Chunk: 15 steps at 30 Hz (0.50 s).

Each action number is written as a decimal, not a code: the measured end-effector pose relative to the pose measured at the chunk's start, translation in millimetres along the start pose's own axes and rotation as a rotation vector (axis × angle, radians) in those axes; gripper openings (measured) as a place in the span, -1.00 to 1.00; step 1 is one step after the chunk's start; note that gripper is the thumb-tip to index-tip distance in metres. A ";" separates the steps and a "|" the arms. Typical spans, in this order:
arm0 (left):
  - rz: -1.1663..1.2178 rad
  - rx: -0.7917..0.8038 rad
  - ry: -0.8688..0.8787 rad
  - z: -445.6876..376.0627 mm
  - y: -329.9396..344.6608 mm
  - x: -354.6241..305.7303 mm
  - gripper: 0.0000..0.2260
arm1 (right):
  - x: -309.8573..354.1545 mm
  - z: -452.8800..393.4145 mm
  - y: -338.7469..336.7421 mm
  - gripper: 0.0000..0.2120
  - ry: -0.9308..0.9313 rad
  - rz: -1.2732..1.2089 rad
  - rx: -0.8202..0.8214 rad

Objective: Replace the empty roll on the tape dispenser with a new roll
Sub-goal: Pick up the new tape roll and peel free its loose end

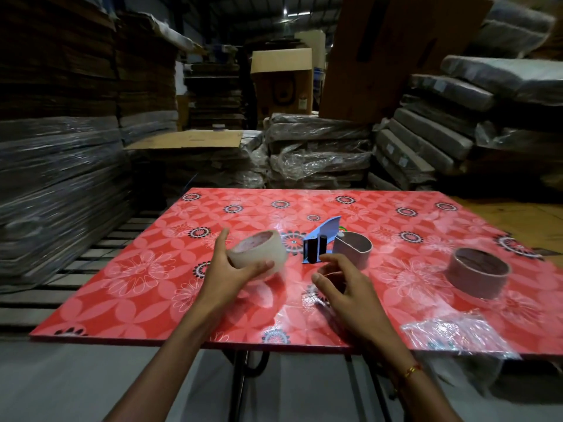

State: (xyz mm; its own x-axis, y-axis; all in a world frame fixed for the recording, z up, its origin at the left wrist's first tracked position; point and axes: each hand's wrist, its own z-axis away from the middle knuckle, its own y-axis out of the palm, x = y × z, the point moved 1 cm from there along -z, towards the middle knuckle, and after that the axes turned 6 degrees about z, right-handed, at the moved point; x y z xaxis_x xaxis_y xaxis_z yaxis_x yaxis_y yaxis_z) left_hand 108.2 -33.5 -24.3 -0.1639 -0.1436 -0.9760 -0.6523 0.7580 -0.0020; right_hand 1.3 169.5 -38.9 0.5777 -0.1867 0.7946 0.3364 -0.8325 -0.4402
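My left hand (227,266) grips a full roll of pale clear tape (259,254), lifted a little over the red flowered table (152,284). The blue tape dispenser (320,242) with black rollers lies at the table's middle, an empty brown cardboard core (353,248) sitting at its right side. My right hand (341,281) hovers just in front of the dispenser, fingers loosely curled and holding nothing. A second empty brown core (478,274) lies further right on the table.
Crumpled clear plastic wrap (457,330) lies at the table's front right edge. Stacks of wrapped flat cardboard (320,147) and boxes surround the table at the back and both sides. A slatted pallet (91,263) is on the left.
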 end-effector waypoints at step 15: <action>0.661 0.284 -0.129 21.9 82.8 0.1 -0.08 | 19.3 6.2 -8.5 -0.50 -0.050 -0.333 0.033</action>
State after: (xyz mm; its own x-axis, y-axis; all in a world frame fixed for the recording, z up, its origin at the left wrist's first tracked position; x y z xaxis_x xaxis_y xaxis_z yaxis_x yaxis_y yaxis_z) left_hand 70.4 43.2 -29.3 -0.3570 0.4639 -0.8108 -0.2272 0.7988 0.5571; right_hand 14.2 176.2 -22.4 0.4674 0.1192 0.8760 0.5362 -0.8260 -0.1737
